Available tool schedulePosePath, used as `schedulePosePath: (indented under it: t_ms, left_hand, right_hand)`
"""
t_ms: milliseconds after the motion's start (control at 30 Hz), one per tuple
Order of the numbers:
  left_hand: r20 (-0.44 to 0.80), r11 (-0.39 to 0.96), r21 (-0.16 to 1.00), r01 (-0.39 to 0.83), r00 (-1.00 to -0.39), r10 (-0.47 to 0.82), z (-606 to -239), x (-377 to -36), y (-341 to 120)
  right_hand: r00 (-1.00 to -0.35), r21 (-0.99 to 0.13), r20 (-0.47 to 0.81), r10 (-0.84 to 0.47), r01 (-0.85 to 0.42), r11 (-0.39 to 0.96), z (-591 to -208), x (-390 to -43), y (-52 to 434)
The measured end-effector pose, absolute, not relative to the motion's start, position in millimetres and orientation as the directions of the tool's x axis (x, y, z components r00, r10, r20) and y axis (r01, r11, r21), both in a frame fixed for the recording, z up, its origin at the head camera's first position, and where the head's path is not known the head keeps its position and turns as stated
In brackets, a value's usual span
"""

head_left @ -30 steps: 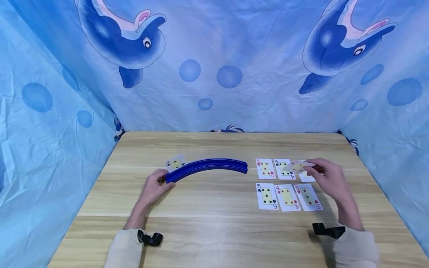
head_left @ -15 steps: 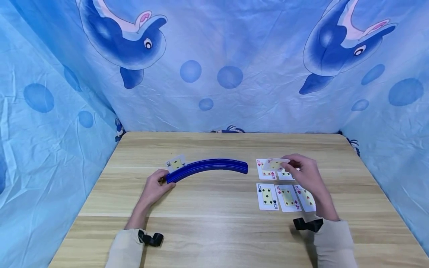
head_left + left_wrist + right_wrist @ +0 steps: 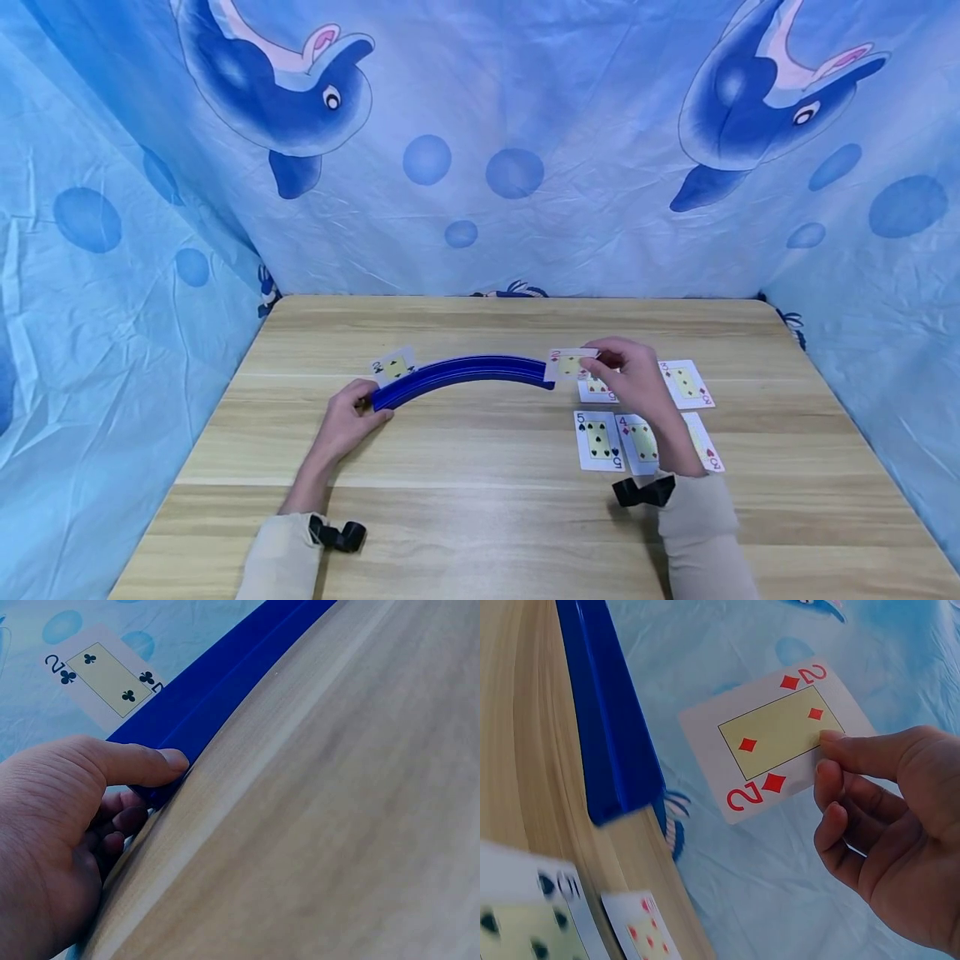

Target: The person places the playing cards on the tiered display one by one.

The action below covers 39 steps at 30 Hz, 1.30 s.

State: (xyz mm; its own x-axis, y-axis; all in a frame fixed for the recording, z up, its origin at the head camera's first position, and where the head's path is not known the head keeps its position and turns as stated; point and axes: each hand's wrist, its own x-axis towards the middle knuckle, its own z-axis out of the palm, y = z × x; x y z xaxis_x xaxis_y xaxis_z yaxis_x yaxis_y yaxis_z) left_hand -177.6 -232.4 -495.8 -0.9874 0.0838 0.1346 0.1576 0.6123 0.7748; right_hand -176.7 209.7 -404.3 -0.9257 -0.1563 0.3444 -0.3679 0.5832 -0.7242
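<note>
My left hand (image 3: 347, 423) grips the left end of a curved blue playing-card holder (image 3: 465, 369), thumb along its near side in the left wrist view. A two of clubs (image 3: 101, 679) stands in the holder close to that hand. Between thumb and fingers, my right hand (image 3: 633, 377) pinches a two of diamonds (image 3: 776, 739) by one edge. In the head view this card overlaps the holder's right end; the right wrist view shows a gap between card and holder (image 3: 615, 720).
Face-up cards lie in two rows on the wooden table (image 3: 465, 517), right of the holder. They include a five of spades (image 3: 599, 442), a four of diamonds (image 3: 637, 442) and a red three (image 3: 686, 383). My right hand and forearm partly cover them. Blue dolphin-print cloth (image 3: 480, 208) surrounds the table.
My right hand has carried the two of diamonds leftward from above the card rows to the holder's right end. The left hand and the holder stay where they were.
</note>
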Motion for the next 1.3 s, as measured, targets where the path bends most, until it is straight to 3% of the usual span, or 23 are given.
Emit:
schedulePosePath:
  t_ms: [1000, 1300]
  left_hand:
    - [0.124, 0.618, 0.773, 0.144, -0.989, 0.075, -495, -177, -234]
    - [0.133, 0.627, 0.764, 0.15, -0.988, 0.075, -495, -176, -232]
  right_hand:
    - [-0.891, -0.852, 0.312, -0.329, -0.416, 0.317, -417, -200, 102]
    - [-0.886, -0.855, 0.31, -0.345, -0.418, 0.306, -423, -204, 77]
